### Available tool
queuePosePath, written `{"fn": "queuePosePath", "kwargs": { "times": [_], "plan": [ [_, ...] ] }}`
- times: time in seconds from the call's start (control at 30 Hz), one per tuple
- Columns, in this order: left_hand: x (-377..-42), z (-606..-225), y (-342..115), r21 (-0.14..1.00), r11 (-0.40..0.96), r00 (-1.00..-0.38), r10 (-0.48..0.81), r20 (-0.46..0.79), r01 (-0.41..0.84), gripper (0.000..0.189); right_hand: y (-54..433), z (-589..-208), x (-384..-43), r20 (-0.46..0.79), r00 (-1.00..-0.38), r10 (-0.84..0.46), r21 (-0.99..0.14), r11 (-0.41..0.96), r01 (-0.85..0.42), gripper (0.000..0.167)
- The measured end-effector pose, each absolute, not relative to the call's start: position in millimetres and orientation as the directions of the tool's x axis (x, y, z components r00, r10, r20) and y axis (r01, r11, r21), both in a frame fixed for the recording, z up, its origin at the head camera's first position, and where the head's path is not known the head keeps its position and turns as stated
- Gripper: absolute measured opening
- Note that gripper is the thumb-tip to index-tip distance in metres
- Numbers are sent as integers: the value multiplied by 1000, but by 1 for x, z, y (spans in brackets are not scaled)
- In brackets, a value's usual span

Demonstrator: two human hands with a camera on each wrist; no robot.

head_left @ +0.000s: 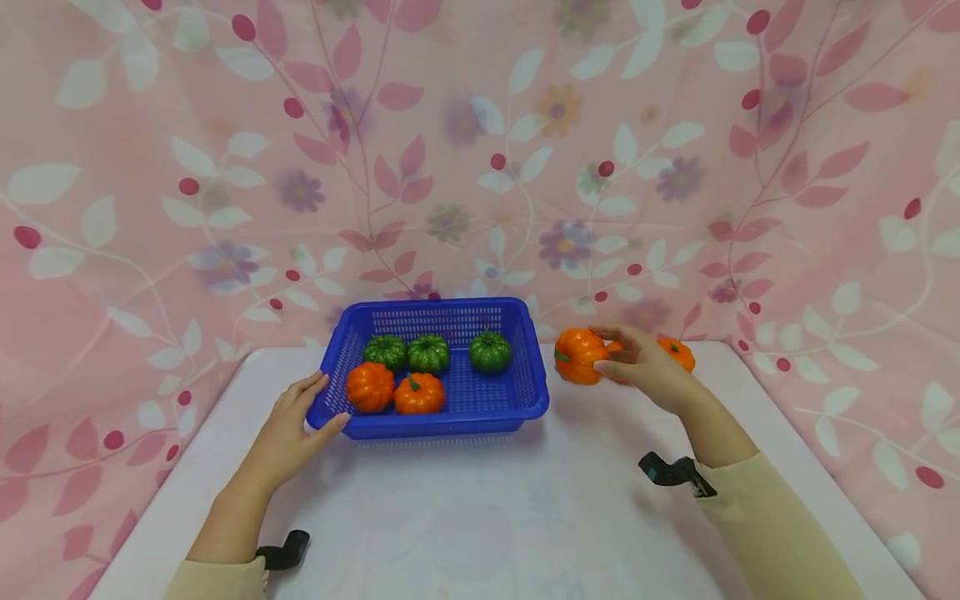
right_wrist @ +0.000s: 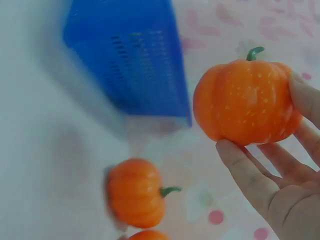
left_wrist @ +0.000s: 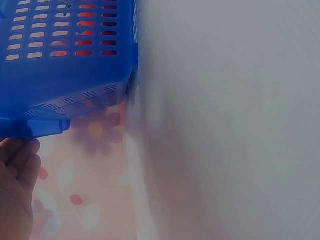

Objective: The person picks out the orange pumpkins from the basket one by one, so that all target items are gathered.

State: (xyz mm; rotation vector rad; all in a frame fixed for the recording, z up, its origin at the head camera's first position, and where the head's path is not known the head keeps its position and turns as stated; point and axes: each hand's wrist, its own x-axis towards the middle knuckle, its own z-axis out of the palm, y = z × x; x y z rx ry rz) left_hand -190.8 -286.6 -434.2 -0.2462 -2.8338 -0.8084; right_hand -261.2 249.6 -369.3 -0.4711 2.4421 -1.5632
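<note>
Head view: a relaxed left hand (head_left: 288, 429) touches a blue perforated basket (head_left: 536, 404) holding three green pumpkins (head_left: 491, 352) and two orange ones (head_left: 420, 395); to its right, the right hand (head_left: 648, 367) grasps a ribbed orange pumpkin (head_left: 577, 357). Left wrist: fingertips (left_wrist: 33, 146) meet the basket's rim. Right wrist: the grasped pumpkin (green-stemmed) is apart from two others (right_wrist: 136, 193).

Roomy across white tabletop (head_left: 465, 517) in front of blue basket (head_left: 450, 427). Free to enter from above at basket's right front. Blocked inside left by two orange pumpkins (head_left: 420, 394) and two green pumpkins (head_left: 428, 356), back right by third green pumpkin (head_left: 490, 353). Tight between basket and orange pumpkin (head_left: 578, 357) in right hand (head_left: 648, 367). Obstructed left by left hand (head_left: 292, 425), behind by floral curtain (head_left: 450, 167).
</note>
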Motion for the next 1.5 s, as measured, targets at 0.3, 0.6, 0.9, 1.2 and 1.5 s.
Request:
{"fn": "queuePosePath", "kwargs": {
  "times": [0.3, 0.6, 0.9, 1.2, 1.5],
  "plan": [
    [-191, -436, -287, 506, 836, -968, 109, 226, 212, 86, 273, -411, -259, -76, -921, -381, -935, 349, -68, 69],
    [-193, -440, -288, 501, 838, -965, 107, 240, 218, 86, 281, -441, -260, -125, -899, -419, -932, 361, -38, 64],
    [-193, -441, -289, 503, 837, -965, 104, 241, 216, 86, 281, -454, -265, -187, -880, -437, -957, 282, 64, 65],
    [-193, -439, -289, 507, 832, -964, 113, 242, 225, 84, 292, -450, -266, -143, -913, -381, -890, 454, -49, 62],
    [-194, -441, -289, 512, 828, -962, 114, 247, 229, 83, 303, -445, -265, -117, -902, -415, -864, 490, -113, 65]
  ]
}}
